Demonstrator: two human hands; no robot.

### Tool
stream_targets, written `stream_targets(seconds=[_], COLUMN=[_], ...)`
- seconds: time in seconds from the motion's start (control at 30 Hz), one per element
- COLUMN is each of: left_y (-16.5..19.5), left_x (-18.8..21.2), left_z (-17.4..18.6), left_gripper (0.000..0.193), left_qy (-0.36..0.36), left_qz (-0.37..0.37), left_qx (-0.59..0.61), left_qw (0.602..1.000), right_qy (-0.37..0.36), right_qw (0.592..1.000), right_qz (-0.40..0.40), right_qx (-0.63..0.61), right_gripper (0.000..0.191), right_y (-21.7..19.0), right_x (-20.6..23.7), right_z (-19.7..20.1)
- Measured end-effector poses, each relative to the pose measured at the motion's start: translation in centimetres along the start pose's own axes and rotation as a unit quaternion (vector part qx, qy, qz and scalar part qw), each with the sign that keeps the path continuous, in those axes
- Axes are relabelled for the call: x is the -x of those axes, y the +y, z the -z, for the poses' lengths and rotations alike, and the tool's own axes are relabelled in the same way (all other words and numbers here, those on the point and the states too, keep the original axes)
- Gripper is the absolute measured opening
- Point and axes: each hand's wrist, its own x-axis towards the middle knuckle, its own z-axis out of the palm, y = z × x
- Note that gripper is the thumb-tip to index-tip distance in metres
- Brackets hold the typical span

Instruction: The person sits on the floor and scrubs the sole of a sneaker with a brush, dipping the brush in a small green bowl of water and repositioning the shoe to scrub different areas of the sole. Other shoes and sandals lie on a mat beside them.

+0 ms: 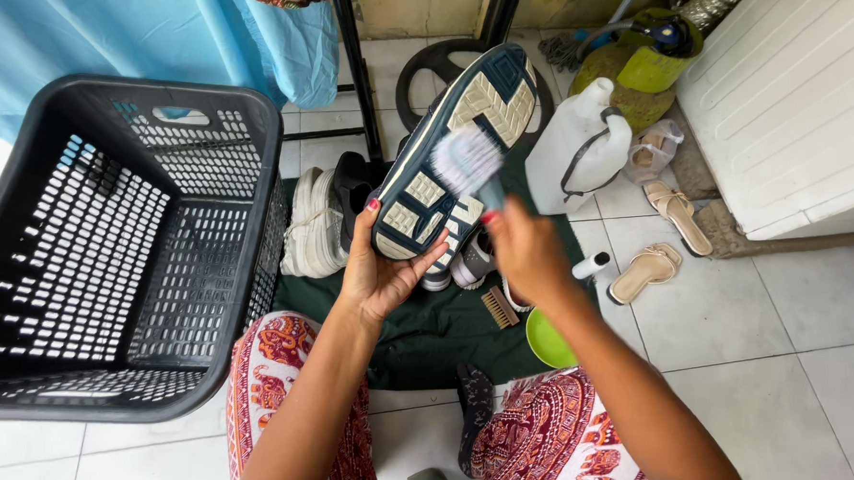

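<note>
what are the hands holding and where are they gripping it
The left hand holds a sneaker, sole up, by its heel end. The right hand holds a scrub brush by its handle, bristles against the sole.

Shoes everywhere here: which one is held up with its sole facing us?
The dark blue sneaker in the left hand, cream-patterned sole up. The white sneakers and beige sandals lie on the floor.

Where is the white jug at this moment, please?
In the head view, the white jug stands on the tiled floor at upper right, just right of the raised shoe and left of the white appliance.
</note>
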Motion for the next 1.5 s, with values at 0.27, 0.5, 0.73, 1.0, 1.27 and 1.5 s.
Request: stream_targets(seconds=[0.27,0.5,0.73,1.0,1.27,1.5], left_y=[-0.2,-0.3,0.2,-0.2,-1.5,-1.7], left_x=[-0.1,0.0,0.6,0.3,0.3,0.2], left_z=[0.2,-0.4,-0.1,0.0,-0.3,-0.2], left_gripper=[0.075,0.075,0.074,0.074,0.073,0.073], left_qy=[0.008,0.006,-0.005,0.016,0.015,-0.064], left_qz=[-0.012,-0.004,-0.025,-0.036,-0.022,-0.073], left_qx=[0.025,0.019,0.004,-0.015,-0.028,-0.032], left_qw=[1.0,1.0,1.0,0.999,0.999,0.995], right_qy=[0.013,-0.011,0.038,-0.028,0.067,-0.05], right_qw=[0.984,0.997,0.988,0.992,0.994,0.979], right_qz=[0.053,0.076,0.086,0.126,0.045,0.192], right_qx=[0.171,0.023,0.12,0.004,0.071,0.044], right_gripper=[0.023,0.019,0.019,0.017,0.017,0.021], right_y=[0.6,0.6,3.6,2.4,5.2,2.3], right_x=[-0.7,1.8,-1.3,2.6,-2.3,3.0], right_z=[0.1,-2.8,-1.4,-5.1,0.1,-4.8])
